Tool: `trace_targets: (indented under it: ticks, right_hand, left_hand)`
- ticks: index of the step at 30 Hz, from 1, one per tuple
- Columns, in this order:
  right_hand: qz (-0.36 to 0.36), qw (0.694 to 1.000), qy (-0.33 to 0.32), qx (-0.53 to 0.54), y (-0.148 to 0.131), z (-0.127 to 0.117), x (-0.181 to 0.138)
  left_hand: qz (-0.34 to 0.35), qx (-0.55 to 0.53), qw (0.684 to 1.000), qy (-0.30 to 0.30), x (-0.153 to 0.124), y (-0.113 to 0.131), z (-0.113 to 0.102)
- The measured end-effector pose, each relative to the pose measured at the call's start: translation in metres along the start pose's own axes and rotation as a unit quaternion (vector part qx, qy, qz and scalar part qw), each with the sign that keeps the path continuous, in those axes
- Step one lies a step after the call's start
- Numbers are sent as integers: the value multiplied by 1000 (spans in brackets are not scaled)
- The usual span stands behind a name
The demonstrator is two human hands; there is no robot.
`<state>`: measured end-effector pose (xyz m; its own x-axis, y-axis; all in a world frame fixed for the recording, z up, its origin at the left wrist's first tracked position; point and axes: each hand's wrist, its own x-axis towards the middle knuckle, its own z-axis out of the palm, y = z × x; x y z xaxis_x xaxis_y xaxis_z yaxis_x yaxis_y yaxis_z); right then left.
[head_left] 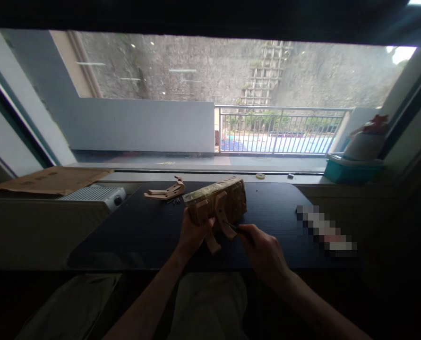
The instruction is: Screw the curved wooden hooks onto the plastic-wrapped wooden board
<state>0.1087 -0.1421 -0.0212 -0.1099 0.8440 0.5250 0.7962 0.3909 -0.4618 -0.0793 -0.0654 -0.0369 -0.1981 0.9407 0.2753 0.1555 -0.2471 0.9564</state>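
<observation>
A box-shaped block (238, 196) with a shiny, mottled brown-green wrapping stands tilted above the dark table. On its near side are two curved wooden pieces, a left one (213, 243) and a right one (221, 218). My left hand (192, 232) is closed around the block's lower left, by the left wooden piece. In my right hand (263, 248) is a screwdriver (244, 231) with a dark handle. Its thin shaft reaches the right wooden piece; the exact contact at the tip is too small to tell.
More curved wooden pieces (166, 192) lie on the dark table (135, 231), beside several small screws (176, 201). A tape roll (260, 176) sits by the window. At right are a teal box (352, 170) and a pixelated item (325, 229); cardboard (50, 179) lies at left.
</observation>
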Motion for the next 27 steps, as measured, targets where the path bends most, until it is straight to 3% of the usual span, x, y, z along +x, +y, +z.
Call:
trace_targets:
  ticks: [3, 6, 9, 12, 15, 17, 20, 23, 25, 27]
  right_hand:
    - [112, 989, 17, 91, -4, 9, -9]
    - [111, 992, -18, 66, -9, 1, -6]
    - [3, 996, -58, -67, -11, -16, 6]
    - [-142, 964, -72, -213, -7, -28, 16]
    - [-192, 950, -63, -239, -1, -26, 19]
    - [-155, 970, -45, -182, 1, -19, 15]
    - [-9, 999, -11, -37, -1, -6, 4]
    - [121, 990, -9, 65, -6, 1, -2]
    - [144, 986, -23, 74, -9, 0, -1]
    - [119, 992, -38, 34, -10, -7, 3]
  left_hand:
    - [4, -1, 1000, 0, -1, 2, 0]
    - [8, -12, 1000, 3, -1, 3, 1]
    - [12, -27, 1000, -2, -1, 3, 1]
    - [14, -29, 999, -5, -1, 3, 0]
    - [3, -29, 1000, -3, -1, 4, 0]
    - [-4, -31, 1000, -4, -1, 6, 0]
    - [-12, -26, 1000, -2, -2, 10, 1]
    - [-20, -9, 1000, 5, -3, 11, 1]
    - [-15, -5, 1000, 8, -3, 10, 0]
    - [-4, -12, 1000, 12, -2, 6, 0]
